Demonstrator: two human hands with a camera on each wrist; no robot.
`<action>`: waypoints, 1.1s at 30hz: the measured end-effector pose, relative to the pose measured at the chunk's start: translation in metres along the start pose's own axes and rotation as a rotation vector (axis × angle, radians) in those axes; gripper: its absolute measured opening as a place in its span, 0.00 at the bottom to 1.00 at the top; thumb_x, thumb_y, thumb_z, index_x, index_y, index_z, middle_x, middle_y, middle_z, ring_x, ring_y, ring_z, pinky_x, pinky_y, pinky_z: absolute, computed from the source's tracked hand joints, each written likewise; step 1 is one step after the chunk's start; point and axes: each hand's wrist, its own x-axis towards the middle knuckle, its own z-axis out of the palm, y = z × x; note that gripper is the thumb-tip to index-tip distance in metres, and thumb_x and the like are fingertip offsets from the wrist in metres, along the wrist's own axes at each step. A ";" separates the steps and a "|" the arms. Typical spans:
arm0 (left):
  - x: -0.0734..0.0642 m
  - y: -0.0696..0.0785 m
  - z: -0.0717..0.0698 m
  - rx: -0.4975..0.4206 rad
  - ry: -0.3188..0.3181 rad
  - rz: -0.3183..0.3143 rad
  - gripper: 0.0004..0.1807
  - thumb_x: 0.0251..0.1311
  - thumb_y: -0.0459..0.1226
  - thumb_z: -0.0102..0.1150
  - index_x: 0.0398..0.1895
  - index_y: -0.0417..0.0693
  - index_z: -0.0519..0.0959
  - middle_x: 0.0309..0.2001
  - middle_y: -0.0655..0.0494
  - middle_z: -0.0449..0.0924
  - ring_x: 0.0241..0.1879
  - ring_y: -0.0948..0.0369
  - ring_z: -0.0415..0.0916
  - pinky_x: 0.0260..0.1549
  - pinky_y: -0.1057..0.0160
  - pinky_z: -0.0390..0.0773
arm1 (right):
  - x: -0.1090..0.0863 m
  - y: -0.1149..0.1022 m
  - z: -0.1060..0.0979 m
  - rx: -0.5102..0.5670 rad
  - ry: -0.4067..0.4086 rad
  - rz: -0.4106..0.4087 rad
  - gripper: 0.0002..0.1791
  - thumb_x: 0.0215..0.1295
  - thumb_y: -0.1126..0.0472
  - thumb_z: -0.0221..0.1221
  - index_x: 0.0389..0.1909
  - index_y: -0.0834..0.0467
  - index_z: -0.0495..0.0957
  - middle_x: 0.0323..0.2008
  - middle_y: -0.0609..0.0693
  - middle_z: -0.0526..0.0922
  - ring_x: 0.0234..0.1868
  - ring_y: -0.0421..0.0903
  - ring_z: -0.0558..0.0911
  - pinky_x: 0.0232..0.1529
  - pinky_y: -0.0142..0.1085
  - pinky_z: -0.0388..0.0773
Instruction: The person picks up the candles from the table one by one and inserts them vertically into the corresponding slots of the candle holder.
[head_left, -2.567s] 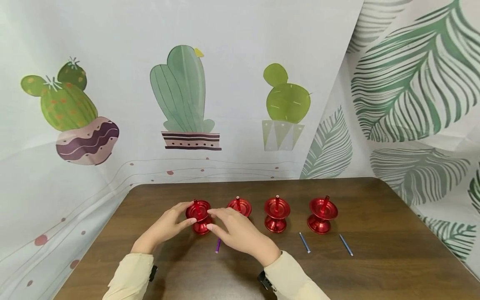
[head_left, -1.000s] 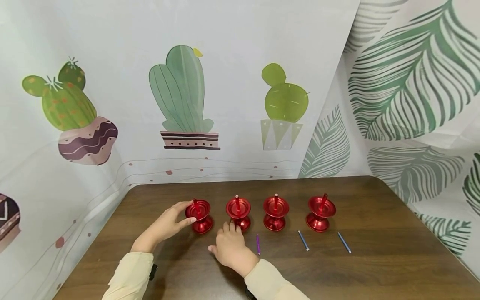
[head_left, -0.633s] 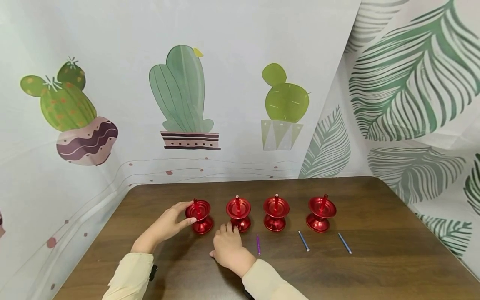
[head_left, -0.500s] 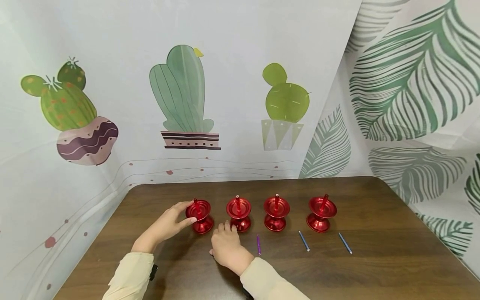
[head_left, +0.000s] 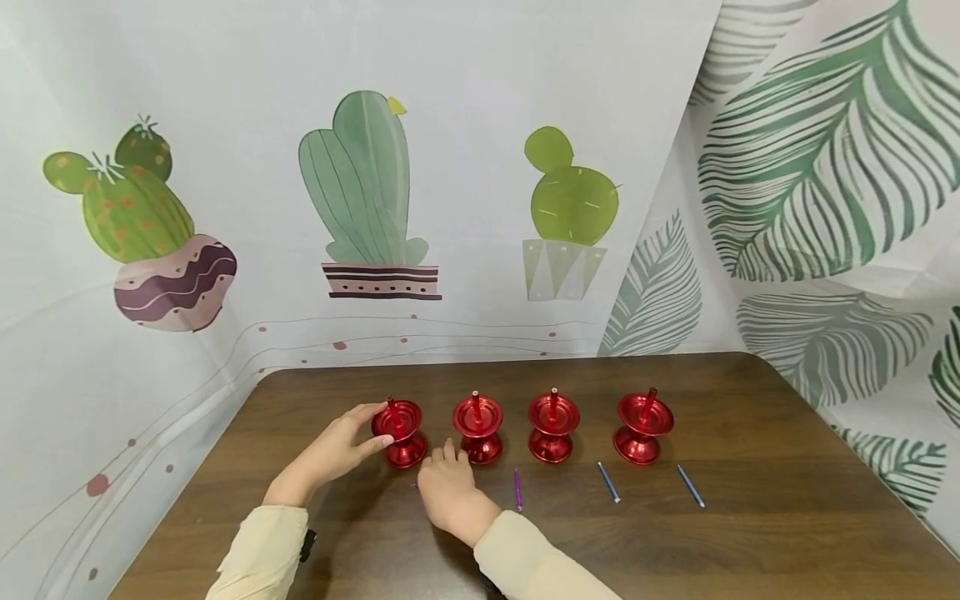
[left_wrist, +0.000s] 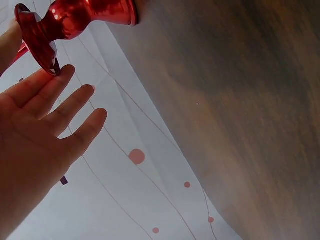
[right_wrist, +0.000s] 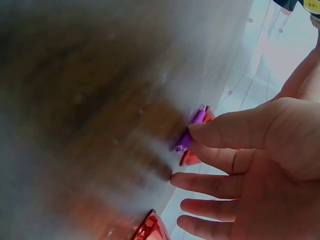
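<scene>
My left hand [head_left: 333, 450] pinches the dish rim of the leftmost shiny red candle holder [head_left: 406, 451], thumb in front and fingers behind. In the left wrist view, the holder [left_wrist: 75, 20] has its rim between thumb and fingertips, the other fingers spread. My right hand [head_left: 450, 492] is low over the table in front of the second red holder [head_left: 480, 417]. In the right wrist view, its thumb and index finger pinch a small purple candle [right_wrist: 199, 116] close to the tabletop. Only a tip of that candle shows in the head view.
Two more red holders [head_left: 553, 417] [head_left: 645, 417] stand to the right in the same row. In front of the row lie another purple candle [head_left: 517, 490] and two blue candles [head_left: 609, 482] [head_left: 691, 487]. A patterned cloth [head_left: 472, 333] hangs behind the brown table [head_left: 750, 550].
My right hand has left the leftmost holder, come down to the table, and shifted slightly left, now pinching the purple candle. My left hand has stayed at the holder's rim.
</scene>
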 end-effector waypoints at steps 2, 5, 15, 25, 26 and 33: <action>0.000 0.000 0.000 0.003 0.000 0.002 0.33 0.60 0.43 0.64 0.64 0.33 0.67 0.60 0.38 0.71 0.60 0.43 0.70 0.58 0.42 0.69 | -0.001 0.000 0.000 -0.001 -0.003 -0.003 0.23 0.58 0.58 0.65 0.55 0.61 0.77 0.56 0.57 0.76 0.64 0.57 0.68 0.59 0.46 0.69; -0.001 -0.001 0.000 0.003 0.001 0.003 0.33 0.60 0.43 0.63 0.64 0.33 0.67 0.61 0.38 0.71 0.60 0.43 0.69 0.58 0.42 0.68 | -0.003 0.001 -0.002 0.005 -0.001 -0.013 0.24 0.57 0.58 0.66 0.55 0.62 0.77 0.55 0.58 0.76 0.63 0.59 0.69 0.59 0.46 0.70; -0.001 -0.001 0.000 -0.024 -0.006 -0.007 0.34 0.60 0.43 0.63 0.65 0.34 0.67 0.61 0.39 0.71 0.61 0.43 0.68 0.58 0.41 0.67 | -0.011 0.013 -0.020 0.119 0.067 -0.097 0.26 0.49 0.57 0.72 0.47 0.61 0.74 0.43 0.55 0.76 0.51 0.55 0.75 0.50 0.43 0.75; 0.000 -0.001 0.001 -0.001 0.013 0.014 0.33 0.60 0.43 0.64 0.64 0.33 0.68 0.60 0.38 0.71 0.60 0.43 0.69 0.58 0.42 0.68 | 0.000 0.029 -0.038 0.385 0.104 -0.150 0.11 0.59 0.65 0.63 0.38 0.59 0.70 0.36 0.49 0.72 0.42 0.47 0.75 0.46 0.39 0.75; 0.000 -0.001 0.001 -0.002 0.013 0.014 0.33 0.60 0.43 0.63 0.64 0.33 0.68 0.60 0.38 0.71 0.60 0.43 0.69 0.58 0.42 0.68 | 0.002 0.030 -0.039 0.414 0.107 -0.153 0.09 0.61 0.66 0.61 0.37 0.59 0.70 0.35 0.49 0.71 0.40 0.46 0.74 0.45 0.37 0.75; 0.000 -0.002 0.002 -0.008 0.014 0.014 0.33 0.60 0.42 0.63 0.64 0.33 0.67 0.60 0.39 0.71 0.60 0.44 0.70 0.58 0.43 0.69 | 0.014 0.035 -0.043 0.556 0.143 -0.189 0.06 0.65 0.68 0.57 0.33 0.60 0.69 0.29 0.47 0.67 0.33 0.42 0.69 0.40 0.33 0.73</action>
